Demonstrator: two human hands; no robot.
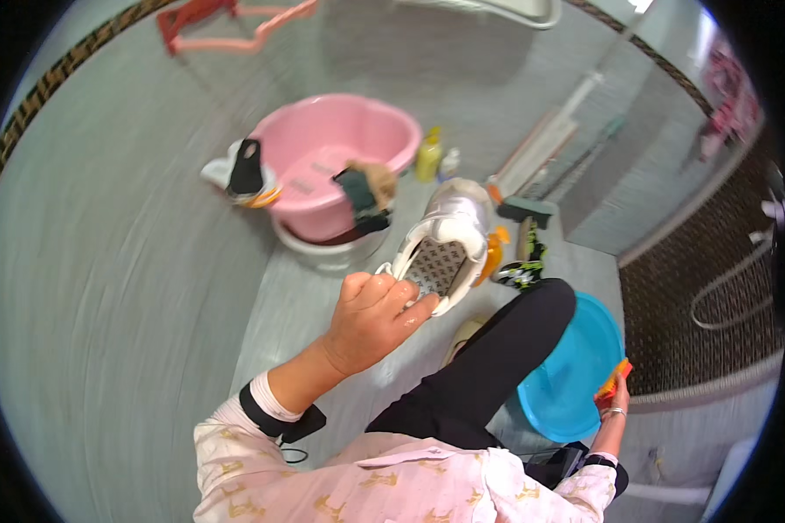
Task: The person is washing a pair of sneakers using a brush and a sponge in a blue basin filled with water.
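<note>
A white shoe (462, 218) hangs in front of me with its opening turned up, and a patterned insole shows inside. My left hand (371, 318) grips it by the heel edge, fingers closed over the rim, the skin looking wet. Down at the right, my right hand (617, 401) is closed round a small orange object (615, 380), perhaps a brush; its full shape is hidden. That hand is at the right rim of a blue basin (545, 394), which stands beside my bent knee.
A pink basin (275, 144) rests on a pale tub (323, 254), with a white-and-black shoe (246, 170) and dark green cloth (358, 196) on its rim. Yellow (428, 157) and orange bottles (492, 253) stand nearby. A squeegee or mop (523, 209) leans at the right wall.
</note>
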